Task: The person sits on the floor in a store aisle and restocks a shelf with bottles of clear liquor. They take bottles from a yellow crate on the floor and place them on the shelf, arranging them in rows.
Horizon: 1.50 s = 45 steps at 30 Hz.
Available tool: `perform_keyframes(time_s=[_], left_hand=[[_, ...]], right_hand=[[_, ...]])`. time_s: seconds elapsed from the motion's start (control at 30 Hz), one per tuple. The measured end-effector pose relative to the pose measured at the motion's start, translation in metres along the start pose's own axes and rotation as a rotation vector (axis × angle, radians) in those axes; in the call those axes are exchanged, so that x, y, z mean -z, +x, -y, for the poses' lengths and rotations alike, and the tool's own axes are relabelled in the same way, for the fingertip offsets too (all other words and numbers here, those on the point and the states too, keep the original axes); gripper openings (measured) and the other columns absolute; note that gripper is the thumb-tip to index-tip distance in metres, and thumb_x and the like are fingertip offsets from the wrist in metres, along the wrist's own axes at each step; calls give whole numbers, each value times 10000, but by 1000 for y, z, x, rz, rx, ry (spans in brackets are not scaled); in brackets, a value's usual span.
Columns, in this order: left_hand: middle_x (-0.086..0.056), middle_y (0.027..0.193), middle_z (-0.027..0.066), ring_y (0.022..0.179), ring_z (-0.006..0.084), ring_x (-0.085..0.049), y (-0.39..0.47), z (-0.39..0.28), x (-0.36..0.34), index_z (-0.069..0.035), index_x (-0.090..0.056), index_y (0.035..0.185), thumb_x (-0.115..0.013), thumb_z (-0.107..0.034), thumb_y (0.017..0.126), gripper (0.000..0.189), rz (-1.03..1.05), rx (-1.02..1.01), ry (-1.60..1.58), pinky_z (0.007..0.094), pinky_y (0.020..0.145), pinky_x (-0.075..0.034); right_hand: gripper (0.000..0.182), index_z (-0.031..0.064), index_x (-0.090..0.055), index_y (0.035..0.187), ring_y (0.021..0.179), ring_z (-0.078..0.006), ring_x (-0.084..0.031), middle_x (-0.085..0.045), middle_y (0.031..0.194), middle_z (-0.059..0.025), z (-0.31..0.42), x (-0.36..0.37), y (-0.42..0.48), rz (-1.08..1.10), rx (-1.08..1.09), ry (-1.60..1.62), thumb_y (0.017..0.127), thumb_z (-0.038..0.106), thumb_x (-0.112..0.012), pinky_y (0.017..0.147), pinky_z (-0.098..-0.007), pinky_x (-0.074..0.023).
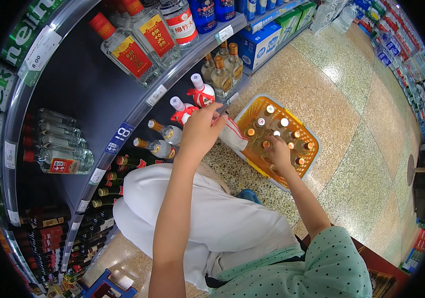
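A yellow-orange plastic basket (311, 164) with a grey rim stands on the floor, holding several clear glass bottles with white or orange-gold caps. Inside it, my right hand (280, 152) has its fingers closed at the neck of a white-capped bottle (276, 133); the hand hides most of that bottle. A whitish cloth with red stripes (233, 137) hangs from my left hand (203, 128), between the lower shelf and the basket's near-left edge. Just beyond the left hand, two white bottles with red ribbons (203, 95) are upright on the lower shelf.
Curved shelving with liquor bottles (162, 39) runs along my left. Small gold-capped bottles (221, 76) stand near the lower shelf's edge, beside blue drink cartons (257, 46). A blue plastic stool (110, 287) is at lower left. Another stocked shelf (402, 56) stands across the tiled aisle.
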<state>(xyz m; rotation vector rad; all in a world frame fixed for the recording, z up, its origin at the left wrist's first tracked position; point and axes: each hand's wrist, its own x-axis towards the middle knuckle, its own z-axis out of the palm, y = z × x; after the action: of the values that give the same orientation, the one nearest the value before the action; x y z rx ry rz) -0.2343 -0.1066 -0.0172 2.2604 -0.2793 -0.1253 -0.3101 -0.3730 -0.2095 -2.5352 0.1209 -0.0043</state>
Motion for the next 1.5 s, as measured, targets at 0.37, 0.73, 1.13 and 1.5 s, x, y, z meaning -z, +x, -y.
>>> perform_keyframes(time_s=[0.37, 0.73, 1.13, 1.5], left_hand=[[-715, 985, 188, 895, 314, -680, -3, 1, 1, -3, -620, 1240, -655, -213, 899, 402, 65, 22, 70, 415, 809, -523], [-718, 978, 191, 902, 327, -676, 0, 5, -5, -17, -617, 1259, -647, -239, 900, 423, 104, 25, 103, 428, 804, -522], [-727, 979, 152, 823, 265, -685, 2, 12, -12, -15, -615, 1265, -666, -262, 907, 438, 134, 33, 167, 385, 758, -533], [-709, 1002, 197, 908, 347, -685, -22, -7, -12, -28, -623, 1229, -683, -239, 871, 420, 102, -76, 255, 436, 801, -535]], right_hand=[[337, 65, -594, 1089, 969, -346, -657, -659, 1012, -138, -22, -40, 11, 139, 5, -338, 773, 54, -711, 759, -459, -561], [400, 38, -575, 1112, 791, -388, -670, -674, 832, -190, -28, -46, 21, 211, 50, -333, 782, 172, -757, 682, -488, -552], [336, 41, -667, 1006, 713, -377, -674, -680, 734, -194, 5, 1, -3, 116, 51, -73, 724, 195, -764, 663, -466, -544], [226, 19, -647, 788, 559, -328, -623, -607, 611, -174, 89, 134, -22, -122, 102, 29, 649, 165, -749, 565, -385, -510]])
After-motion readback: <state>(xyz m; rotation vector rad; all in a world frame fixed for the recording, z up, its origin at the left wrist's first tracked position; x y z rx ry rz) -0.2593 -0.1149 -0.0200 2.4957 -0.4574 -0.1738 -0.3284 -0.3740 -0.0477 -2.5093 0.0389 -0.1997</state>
